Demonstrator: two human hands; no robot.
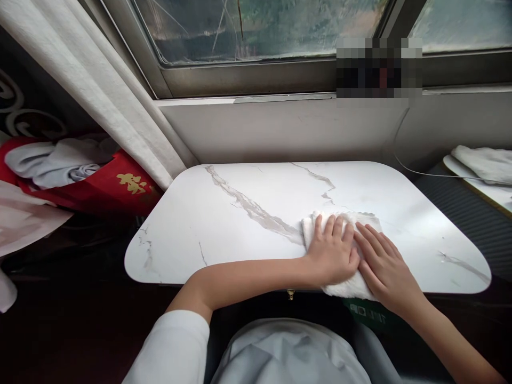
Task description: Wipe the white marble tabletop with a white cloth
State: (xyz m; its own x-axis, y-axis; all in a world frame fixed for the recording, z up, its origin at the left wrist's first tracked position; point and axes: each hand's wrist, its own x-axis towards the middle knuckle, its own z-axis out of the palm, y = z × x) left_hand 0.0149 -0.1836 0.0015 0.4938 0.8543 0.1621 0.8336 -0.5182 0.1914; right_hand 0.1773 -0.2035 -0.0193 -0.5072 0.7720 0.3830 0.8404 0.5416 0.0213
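Note:
A folded white cloth (349, 288) lies on a white marble-patterned table (248, 234), right of its middle and partly over the front edge. My left hand (332, 253) rests on the cloth, its fingers stretched forward and the thumb out to the right. Beside it, my right hand (386, 266) lies flat over the cloth's right part with fingers extended, pointing up and left. Both hands press the cloth from above, and neither is wrapped around it. Much of the cloth is hidden beneath them.
A window (260, 32) and a pale wall (272, 128) bound the table's far side. A white curtain (92, 80) hangs at left above a red bag (104, 186) holding grey cloth. At right, a thin cable (420, 173) runs towards another white cloth (486, 161).

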